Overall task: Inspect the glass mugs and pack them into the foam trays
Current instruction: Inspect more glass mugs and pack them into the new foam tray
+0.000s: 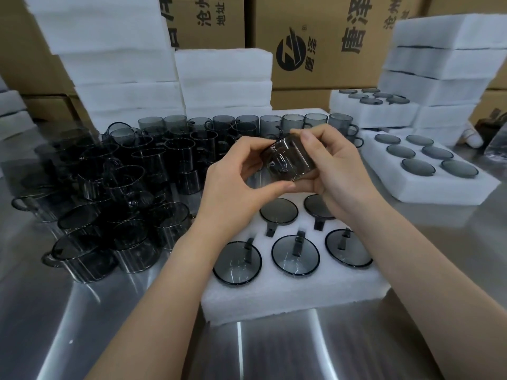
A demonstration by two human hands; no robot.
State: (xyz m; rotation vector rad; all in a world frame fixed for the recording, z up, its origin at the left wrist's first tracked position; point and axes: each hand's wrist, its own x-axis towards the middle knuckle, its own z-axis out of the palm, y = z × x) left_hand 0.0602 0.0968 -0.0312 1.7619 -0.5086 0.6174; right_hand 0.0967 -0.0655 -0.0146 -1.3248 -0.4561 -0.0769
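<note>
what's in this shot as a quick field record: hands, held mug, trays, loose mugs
left hand: grips the held mug from its left
right hand: grips the same mug from its right
held mug: smoky glass, tipped sideways above the near tray
near tray: five mugs seated in view; part hidden by the hands
right tray: six mugs seated
loose mugs: crowded on the metal table, left of the near tray

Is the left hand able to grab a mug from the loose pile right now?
Probably not yet: left hand and right hand both grip one mug, though nothing blocks the pile.
</note>
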